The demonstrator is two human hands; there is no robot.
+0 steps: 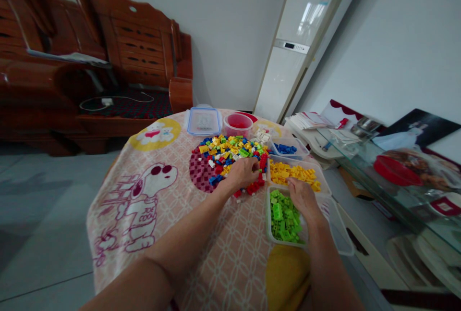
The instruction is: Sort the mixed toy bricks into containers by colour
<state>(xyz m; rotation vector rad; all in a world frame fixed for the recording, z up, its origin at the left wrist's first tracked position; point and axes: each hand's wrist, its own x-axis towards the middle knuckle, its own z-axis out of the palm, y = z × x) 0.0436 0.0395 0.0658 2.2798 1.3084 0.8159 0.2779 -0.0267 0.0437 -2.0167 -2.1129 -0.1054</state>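
A mixed heap of toy building bricks in yellow, blue, red, green and white lies on the round table. My left hand is over the right side of this heap, fingers curled; what they hold, if anything, is hidden. At the near edge of a clear tub of yellow bricks, my right hand has its fingers drawn together, their contents too small to make out. Green bricks fill a nearer tub, just left of my right wrist. Blue bricks lie in a smaller tub beyond the yellow ones.
White bricks sit behind the heap. A round tub with red contents and a blue-rimmed lid stand at the table's far side. A patterned cloth covers the table. To the right is a glass shelf holding a red bowl.
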